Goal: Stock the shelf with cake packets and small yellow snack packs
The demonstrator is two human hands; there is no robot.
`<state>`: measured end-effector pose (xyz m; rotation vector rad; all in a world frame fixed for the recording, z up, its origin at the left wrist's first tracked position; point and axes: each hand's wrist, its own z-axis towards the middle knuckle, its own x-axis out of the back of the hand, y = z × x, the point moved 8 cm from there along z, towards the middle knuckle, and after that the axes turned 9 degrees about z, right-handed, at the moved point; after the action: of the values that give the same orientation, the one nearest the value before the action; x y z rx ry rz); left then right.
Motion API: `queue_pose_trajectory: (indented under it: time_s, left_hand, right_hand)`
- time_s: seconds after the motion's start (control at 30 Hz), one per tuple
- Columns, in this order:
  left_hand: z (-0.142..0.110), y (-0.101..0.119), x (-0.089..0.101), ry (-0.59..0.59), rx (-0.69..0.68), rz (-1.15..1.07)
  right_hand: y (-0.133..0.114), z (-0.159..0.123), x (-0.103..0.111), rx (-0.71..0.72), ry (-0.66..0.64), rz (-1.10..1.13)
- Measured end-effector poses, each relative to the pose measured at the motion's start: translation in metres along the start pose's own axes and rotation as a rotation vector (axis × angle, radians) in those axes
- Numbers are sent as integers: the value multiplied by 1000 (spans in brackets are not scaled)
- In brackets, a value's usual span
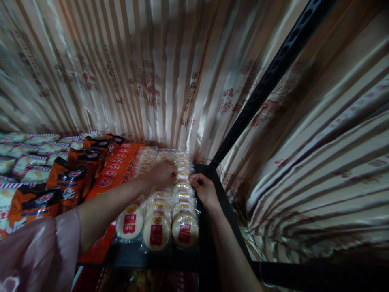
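A pale pink sleeve [45, 251] fills the lower left corner of the frame, and a bare right forearm [231, 247] rises from the bottom edge, right of centre. Dim packages [139, 280] show at bottom centre, below the front edge of a black shelf [130, 253]; their contents are too dark to make out. On the shelf, in the lower middle of the frame, round, clear-wrapped packets [156, 233] with red labels stand in three rows running back.

The left hand [164, 172] reaches across over the middle row, fingers curled towards the right-hand row [183, 194]; whether they grip a packet is hidden. The right hand [205, 188] is at that row's outer side, thumb and forefinger bent close together by the wrapping; whether they pinch it is unclear. The step in hand appears to be handling this row from both sides, and the next move would call for a light touch, since the packets sit tightly against one another.

To the left are flat orange packets [111, 174], then orange-and-black bags [65, 178] and, at the left edge, white bags [30, 162]. Behind, a printed curtain [170, 73] fills the upper frame, crossed by a black perforated post [270, 85] slanting to upper right.
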<state>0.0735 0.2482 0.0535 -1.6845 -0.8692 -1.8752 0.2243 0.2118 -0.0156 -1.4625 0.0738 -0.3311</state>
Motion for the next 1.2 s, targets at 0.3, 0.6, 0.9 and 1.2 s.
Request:
queue_pose_trajectory:
  time_s: [0.3, 0.6, 0.9, 1.2]
  left_hand:
    - [0, -4, -4, 72, 24, -30]
    - [-1, -11, -12, 121, 103, -27]
    - [-4, -11, -10, 145, 156, -3]
    - [-6, -11, -8, 185, 210, -4]
  right_hand:
    - [-4, 3, 2, 15, 16, 9]
    - [-3, 3, 5, -7, 36, 28]
    - [0, -3, 10, -54, 28, -12]
    - [2, -1, 12, -64, 47, -108]
